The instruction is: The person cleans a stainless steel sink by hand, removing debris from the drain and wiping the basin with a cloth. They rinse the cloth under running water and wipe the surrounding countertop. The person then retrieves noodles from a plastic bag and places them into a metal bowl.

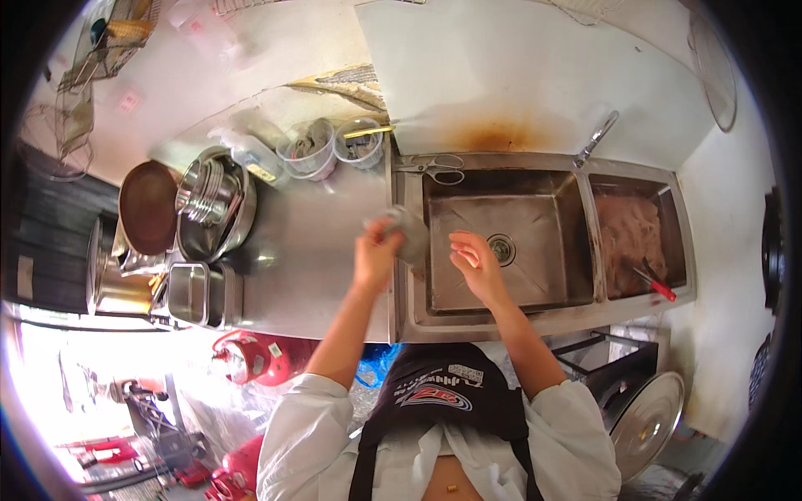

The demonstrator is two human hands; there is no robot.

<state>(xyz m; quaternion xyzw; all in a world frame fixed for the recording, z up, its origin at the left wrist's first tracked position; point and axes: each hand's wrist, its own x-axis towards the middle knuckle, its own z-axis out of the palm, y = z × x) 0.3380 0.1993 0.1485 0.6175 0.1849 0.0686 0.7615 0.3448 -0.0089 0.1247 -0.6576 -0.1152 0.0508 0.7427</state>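
My left hand (378, 253) is at the seam between the steel counter and the sink, its fingers shut on a grey cloth (410, 235). The cloth hangs over the sink's left rim and is blurred, so its exact kind is unclear. Over the large steel sink basin (532, 282) my right hand (477, 266) has its fingers apart and holds nothing. A drain strainer (501, 249) shows just beyond that hand. Kitchen scissors (445, 170) lie on the back left ledge of the sink.
Left on the steel counter (307, 269) stand stacked metal bowls (216, 232), rectangular steel pans (188, 289), a spray bottle (254, 156) and plastic tubs (313, 164). A faucet (592, 141) rises behind. The right basin holds a soft pinkish-brown mass (630, 232) and a red-handled tool (661, 289).
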